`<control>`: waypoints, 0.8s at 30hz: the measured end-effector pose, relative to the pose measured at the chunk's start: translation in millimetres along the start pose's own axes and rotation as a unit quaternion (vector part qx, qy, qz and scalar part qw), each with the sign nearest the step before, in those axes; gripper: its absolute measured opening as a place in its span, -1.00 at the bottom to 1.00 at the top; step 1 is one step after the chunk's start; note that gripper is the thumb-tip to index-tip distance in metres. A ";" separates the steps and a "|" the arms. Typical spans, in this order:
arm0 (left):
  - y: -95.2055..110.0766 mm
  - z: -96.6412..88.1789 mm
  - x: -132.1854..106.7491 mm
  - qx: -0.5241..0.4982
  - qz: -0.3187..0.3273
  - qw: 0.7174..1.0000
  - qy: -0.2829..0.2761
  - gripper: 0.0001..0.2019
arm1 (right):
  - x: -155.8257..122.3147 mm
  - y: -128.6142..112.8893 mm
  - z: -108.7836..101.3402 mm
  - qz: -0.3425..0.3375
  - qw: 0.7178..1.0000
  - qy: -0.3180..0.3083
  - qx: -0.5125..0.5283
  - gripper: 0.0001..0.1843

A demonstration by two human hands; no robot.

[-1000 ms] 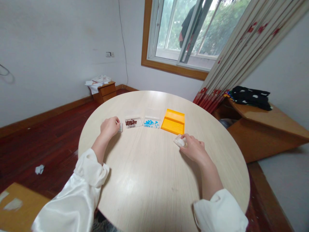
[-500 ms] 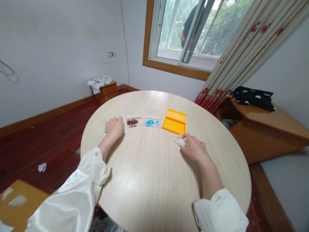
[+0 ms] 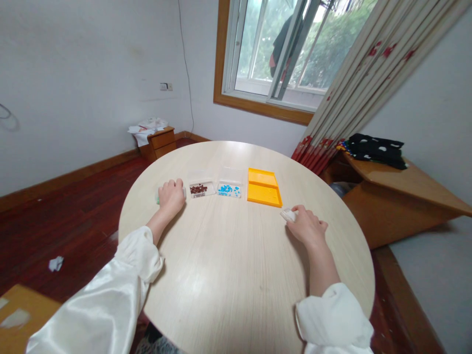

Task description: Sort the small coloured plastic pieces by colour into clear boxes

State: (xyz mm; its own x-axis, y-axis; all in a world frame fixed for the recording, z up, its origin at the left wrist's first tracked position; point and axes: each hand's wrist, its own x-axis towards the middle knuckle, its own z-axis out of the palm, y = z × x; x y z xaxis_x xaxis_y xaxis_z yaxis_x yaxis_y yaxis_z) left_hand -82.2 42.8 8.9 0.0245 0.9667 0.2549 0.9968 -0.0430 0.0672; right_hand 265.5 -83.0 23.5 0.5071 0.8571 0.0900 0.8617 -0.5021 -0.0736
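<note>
- The right hand point(image 3: 308, 225) is holding a small see-through box point(image 3: 288, 215) between thumb and fingers, low over the surface point(image 3: 221, 275).
- The left hand point(image 3: 171, 194) is covering a thing with a green bit point(image 3: 158, 200); I cannot tell how tightly the fingers are closing.
- Brown bits point(image 3: 199, 189) and blue bits point(image 3: 225, 190) are sitting in two clear boxes, side by side.
- A yellow box point(image 3: 263, 195) is lying open, right of the blue bits.
- Behind, a curtain point(image 3: 346, 83) is hanging by the window point(image 3: 250, 49).
</note>
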 end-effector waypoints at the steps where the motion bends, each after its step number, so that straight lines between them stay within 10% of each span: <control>1: -0.3 1.0 -0.1 -0.003 -0.001 1.000 0.008 -0.69 | 1.7 3.8 1.5 0.014 1.000 0.008 0.002 -0.62; 8: -1.4 3.8 -2.1 -0.072 -0.025 0.995 0.056 -0.68 | 21.6 8.6 16.1 0.024 0.988 0.134 0.069 -0.47; 16: 1.3 2.4 1.8 -0.239 0.050 0.957 0.156 -0.56 | 105.3 -37.3 25.1 -0.068 0.988 0.012 0.136 -0.51; 24: 8.9 -7.1 25.1 -0.191 0.165 0.967 0.044 -0.36 | 170.4 -69.5 13.4 -0.123 0.989 0.005 0.083 -0.52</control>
State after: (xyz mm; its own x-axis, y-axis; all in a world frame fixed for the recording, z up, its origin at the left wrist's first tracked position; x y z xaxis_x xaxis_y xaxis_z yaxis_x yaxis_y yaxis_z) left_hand -73.3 64.9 22.8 0.3133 0.8597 0.4034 0.8342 -0.4521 0.3157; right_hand 291.8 99.5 30.7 0.2827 0.9497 0.1345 0.9448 -0.2515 -0.2101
